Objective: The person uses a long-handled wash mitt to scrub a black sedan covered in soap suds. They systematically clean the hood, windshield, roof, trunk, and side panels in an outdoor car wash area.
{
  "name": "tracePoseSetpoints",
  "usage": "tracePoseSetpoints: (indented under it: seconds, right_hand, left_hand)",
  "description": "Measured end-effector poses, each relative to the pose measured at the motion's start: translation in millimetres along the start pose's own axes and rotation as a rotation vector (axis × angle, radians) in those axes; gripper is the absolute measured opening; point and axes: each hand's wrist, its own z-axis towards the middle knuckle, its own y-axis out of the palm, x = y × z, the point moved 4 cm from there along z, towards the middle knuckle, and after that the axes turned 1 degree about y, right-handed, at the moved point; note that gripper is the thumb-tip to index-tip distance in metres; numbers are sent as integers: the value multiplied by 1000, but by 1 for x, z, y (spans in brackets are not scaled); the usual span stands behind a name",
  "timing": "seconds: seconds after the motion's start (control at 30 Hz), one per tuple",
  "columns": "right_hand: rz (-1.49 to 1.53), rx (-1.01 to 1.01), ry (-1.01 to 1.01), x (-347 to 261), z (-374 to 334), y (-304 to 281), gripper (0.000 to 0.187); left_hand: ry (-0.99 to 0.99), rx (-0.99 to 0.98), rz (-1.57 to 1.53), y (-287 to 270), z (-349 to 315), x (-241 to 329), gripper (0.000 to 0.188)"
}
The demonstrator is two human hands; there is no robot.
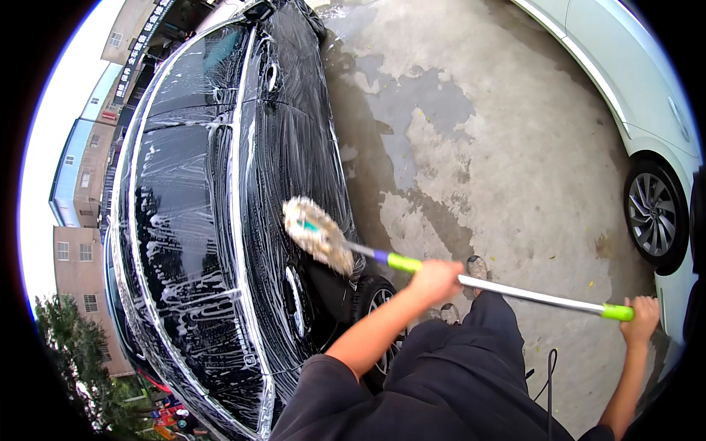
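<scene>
Both of my hands are closed round a long-handled car wash mop [533, 294] with a silver pole and lime-green grips. My left hand [437, 283] holds the pole partway along, just behind the front grip. At the far right, my right hand [641, 320] wraps the grip at the pole's end. The mop's beige shaggy head [318, 234] lies against or close to the side of a black car [294, 147] on the left; whether it touches, I cannot tell. White soap suds streak the car's doors, windows and chrome trim.
A pale car [596, 44] stands along the right side, its wheel [654, 212] near my right hand. Wet concrete [471, 132] lies between the cars. A thin black hose or cable [550, 389] hangs by my leg. Buildings [77, 257] and a tree [70, 353] rise beyond the black car.
</scene>
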Motion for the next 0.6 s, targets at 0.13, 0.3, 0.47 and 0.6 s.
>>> tracePoseSetpoints:
  seconds: [0.13,0.3,0.47,0.6]
  right_hand:
    - [21,33,54,-139,-38,-11,31]
    - [9,-62,113,-218,-115,-41,27]
    - [-106,16,126,-126,-223,-45,27]
    - [-126,12,108,-32,-317,-67,29]
  left_hand:
    - [-120,95,220,-17,5,-89,13]
    - [-123,117,281,34,-43,-120,21]
    - [6,63,174,100,-120,-16,17]
    - [153,13,-51,154,-195,80,15]
